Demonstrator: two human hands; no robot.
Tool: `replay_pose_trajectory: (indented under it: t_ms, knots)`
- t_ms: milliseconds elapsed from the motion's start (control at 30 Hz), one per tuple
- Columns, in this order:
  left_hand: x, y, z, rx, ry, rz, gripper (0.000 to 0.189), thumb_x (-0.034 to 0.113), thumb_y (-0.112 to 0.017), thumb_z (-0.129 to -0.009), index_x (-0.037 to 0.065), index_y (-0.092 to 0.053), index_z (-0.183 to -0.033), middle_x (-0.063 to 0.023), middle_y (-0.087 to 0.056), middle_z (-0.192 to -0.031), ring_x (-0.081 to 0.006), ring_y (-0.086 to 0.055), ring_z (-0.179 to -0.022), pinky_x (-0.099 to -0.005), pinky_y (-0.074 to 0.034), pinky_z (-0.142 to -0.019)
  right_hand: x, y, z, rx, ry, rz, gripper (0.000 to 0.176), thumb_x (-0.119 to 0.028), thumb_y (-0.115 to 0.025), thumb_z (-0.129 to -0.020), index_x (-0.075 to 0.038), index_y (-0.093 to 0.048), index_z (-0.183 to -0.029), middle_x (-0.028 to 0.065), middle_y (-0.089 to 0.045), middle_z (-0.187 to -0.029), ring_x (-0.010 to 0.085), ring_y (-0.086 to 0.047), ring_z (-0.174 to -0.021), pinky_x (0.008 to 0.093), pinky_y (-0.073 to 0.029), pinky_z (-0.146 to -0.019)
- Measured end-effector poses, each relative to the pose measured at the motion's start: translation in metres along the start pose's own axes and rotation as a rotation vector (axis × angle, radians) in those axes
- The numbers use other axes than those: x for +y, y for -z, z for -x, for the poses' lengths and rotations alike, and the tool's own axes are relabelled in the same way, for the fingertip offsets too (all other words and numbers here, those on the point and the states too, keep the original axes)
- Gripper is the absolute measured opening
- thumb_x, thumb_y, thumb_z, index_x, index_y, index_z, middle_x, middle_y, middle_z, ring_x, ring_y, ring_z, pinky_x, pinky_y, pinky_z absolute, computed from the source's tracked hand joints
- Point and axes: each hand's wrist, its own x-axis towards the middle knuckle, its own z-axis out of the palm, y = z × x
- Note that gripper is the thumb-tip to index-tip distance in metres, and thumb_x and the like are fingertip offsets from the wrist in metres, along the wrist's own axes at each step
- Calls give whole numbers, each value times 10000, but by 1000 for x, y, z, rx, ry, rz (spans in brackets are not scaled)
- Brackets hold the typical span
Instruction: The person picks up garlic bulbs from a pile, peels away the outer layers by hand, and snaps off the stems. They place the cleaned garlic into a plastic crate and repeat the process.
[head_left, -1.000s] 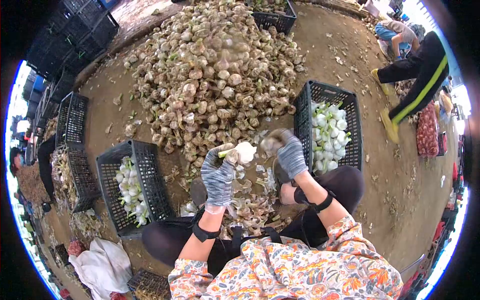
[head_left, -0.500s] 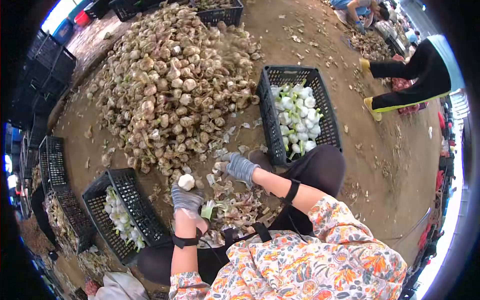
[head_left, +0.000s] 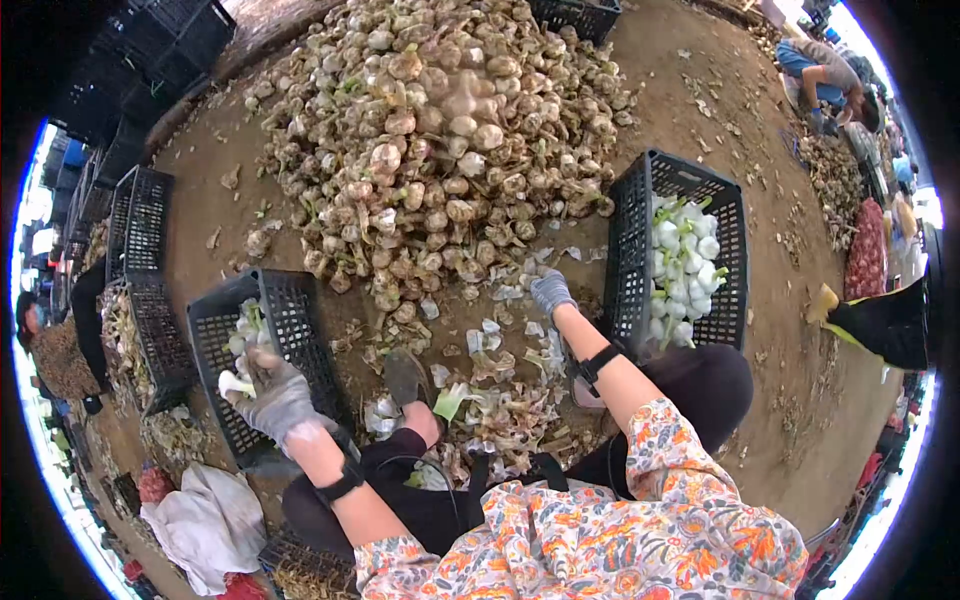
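Observation:
My left hand (head_left: 272, 398), in a grey glove with soiled fingertips, is over the left black crate (head_left: 300, 345). Its fingers are closed on a trimmed white garlic bulb (head_left: 236, 384). More white garlic bulbs (head_left: 248, 330) lie inside that crate, partly hidden by the hand. My right hand (head_left: 552, 292), also gloved, is low at the near edge of a large heap of untrimmed garlic (head_left: 440, 160), close to scattered papery skins. Its fingers point away from me and are mostly hidden, so I cannot see whether they hold anything.
A black crate (head_left: 628, 250) of white garlic stands right of my right hand. Peelings (head_left: 510, 415) cover the ground between my legs. More crates (head_left: 140, 225) line the left, near a white sack (head_left: 207, 525). Other people (head_left: 830, 75) are at the upper right and far left.
My left hand has carried the white garlic bulb from between my knees leftward over the left crate. My right hand has shifted slightly forward. The view has turned left.

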Motion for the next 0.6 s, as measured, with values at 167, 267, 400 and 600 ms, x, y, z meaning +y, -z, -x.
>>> replay_pose_trajectory:
  t_ms: [167, 267, 400, 600]
  knots:
    - [-91, -14, 46, -3, 580, -74, 243, 253, -512, -867, 38, -604, -933, -100, -638, -911, -204, -597, -721, -332, -488, -615, -22, 6, -46, 147, -114, 280, 462, -182, -580, -742, -20, -498, -1167, 223, -603, -818, 320, -588, -724, 428, -449, -642]
    - [-133, 3, 61, 225, 757, -205, 185, 217, -566, -834, 70, -598, -941, -53, -630, -856, -162, -557, -685, -271, -453, -570, -25, -11, -81, 183, -184, 222, 414, -205, -588, -750, -27, -514, -1116, 197, -590, -811, 313, -553, -729, 410, -448, -651]
    - [-160, 36, 64, 286, 775, -437, 183, 197, -545, -837, 74, -591, -965, -58, -633, -834, -174, -572, -632, -320, -477, -517, -24, -40, -116, 321, -188, 204, 224, -205, -591, -746, 0, -646, -817, 220, -620, -809, 353, -594, -775, 425, -481, -661]
    - [-185, 66, 58, -147, 331, -1149, 420, 87, -614, -785, 76, -500, -1189, -82, -558, -1112, -178, -558, -944, -304, -474, -781, -45, 41, -40, 329, 152, -50, 231, -202, -546, -770, -1, -643, -831, 214, -615, -745, 352, -585, -703, 389, -458, -637]
